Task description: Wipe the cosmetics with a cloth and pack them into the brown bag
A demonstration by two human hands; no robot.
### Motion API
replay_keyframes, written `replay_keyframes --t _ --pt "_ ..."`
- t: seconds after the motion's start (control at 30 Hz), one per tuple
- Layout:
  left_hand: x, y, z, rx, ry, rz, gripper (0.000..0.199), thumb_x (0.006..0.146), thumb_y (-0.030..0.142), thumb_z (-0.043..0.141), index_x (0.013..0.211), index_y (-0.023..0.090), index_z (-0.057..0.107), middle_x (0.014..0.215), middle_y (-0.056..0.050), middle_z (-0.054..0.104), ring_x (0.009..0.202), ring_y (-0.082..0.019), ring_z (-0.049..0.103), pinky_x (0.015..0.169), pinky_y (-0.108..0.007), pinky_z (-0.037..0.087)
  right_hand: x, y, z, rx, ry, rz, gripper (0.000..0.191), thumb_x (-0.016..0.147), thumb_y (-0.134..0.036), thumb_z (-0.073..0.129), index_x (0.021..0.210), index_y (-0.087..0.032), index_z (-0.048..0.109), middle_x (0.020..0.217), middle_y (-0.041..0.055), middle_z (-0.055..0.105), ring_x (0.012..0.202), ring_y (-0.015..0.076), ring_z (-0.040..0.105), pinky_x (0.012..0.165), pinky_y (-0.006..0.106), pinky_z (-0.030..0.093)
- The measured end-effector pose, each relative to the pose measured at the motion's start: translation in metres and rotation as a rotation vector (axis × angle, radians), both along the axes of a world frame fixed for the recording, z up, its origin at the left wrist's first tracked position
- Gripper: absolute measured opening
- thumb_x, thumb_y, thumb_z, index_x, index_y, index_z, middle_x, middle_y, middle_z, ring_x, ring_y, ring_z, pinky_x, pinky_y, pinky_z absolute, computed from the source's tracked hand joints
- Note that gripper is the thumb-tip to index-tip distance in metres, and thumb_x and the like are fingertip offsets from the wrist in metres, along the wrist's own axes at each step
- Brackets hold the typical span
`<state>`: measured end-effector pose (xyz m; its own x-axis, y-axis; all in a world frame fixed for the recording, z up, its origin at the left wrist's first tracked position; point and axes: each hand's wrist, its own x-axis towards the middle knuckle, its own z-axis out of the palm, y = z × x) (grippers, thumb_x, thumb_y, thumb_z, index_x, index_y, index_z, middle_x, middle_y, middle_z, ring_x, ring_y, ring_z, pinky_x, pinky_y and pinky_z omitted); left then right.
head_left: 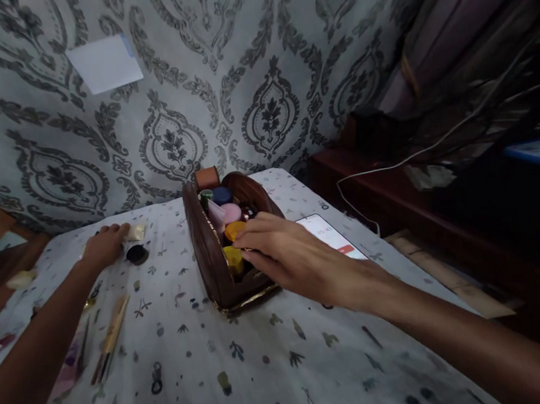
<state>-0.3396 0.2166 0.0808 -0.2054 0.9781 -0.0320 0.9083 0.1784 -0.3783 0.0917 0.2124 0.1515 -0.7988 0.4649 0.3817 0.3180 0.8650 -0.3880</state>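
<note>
A brown zippered toiletry bag (203,260) stands unzipped on the cloth, packed with several small containers. My right hand (299,257) reaches over its right side, fingers pinched together at an orange-yellow round container (234,231). A brighter yellow container (234,262) sits just below the fingertips; what the pinch holds is partly hidden. Behind these are a pink round container (231,213) and a dark blue lid (222,195). On the left, my left hand (105,246) rests on the cloth, fingers curled and tips hidden, beside a black round jar (135,253) and a small cream packet (137,232).
Makeup brushes (111,334) lie on the printed white cloth (187,378) at the left. A lit phone (331,237) lies right of the bag. A white cable (392,167) runs over the dark red furniture (346,187). Patterned wallpaper (220,91) stands behind.
</note>
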Motion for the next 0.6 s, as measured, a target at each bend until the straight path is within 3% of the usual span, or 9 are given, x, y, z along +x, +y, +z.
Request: replay_keyframes --t 0.2,0.5,0.6 --pt "-0.008 -0.001 0.0 0.001 -0.045 0.028 0.054 0.076 0.013 0.048 0.129 0.021 0.051 0.124 -0.014 0.061 0.118 -0.033 0.053 0.086 -0.042 0.05 -0.039 0.022 0.0 -0.027 -0.287 -0.012 0.02 0.089 -0.009 0.05 0.081 -0.015 0.067 0.086 0.0098 0.067 0.085 0.0193 0.062 0.077 0.027 0.044" --pt "-0.019 -0.016 0.001 0.073 -0.328 -0.022 0.056 0.067 0.014 0.059 0.123 0.024 0.057 0.125 -0.009 0.062 0.117 -0.03 0.055 0.097 -0.04 0.044 -0.042 0.025 -0.003 -0.056 -0.359 0.008 0.018 0.086 -0.014 0.047 0.071 -0.019 0.055 0.076 0.0038 0.064 0.068 0.0159 0.059 0.061 0.025 0.037" --pt "-0.024 -0.023 0.009 0.172 -0.488 -0.03 0.055 0.066 0.017 0.06 0.121 0.021 0.058 0.125 -0.009 0.063 0.118 -0.029 0.054 0.101 -0.039 0.041 -0.044 0.026 -0.005 -0.082 -0.343 0.028 0.016 0.085 -0.017 0.046 0.073 -0.019 0.057 0.076 0.0037 0.066 0.066 0.0166 0.06 0.058 0.024 0.039"
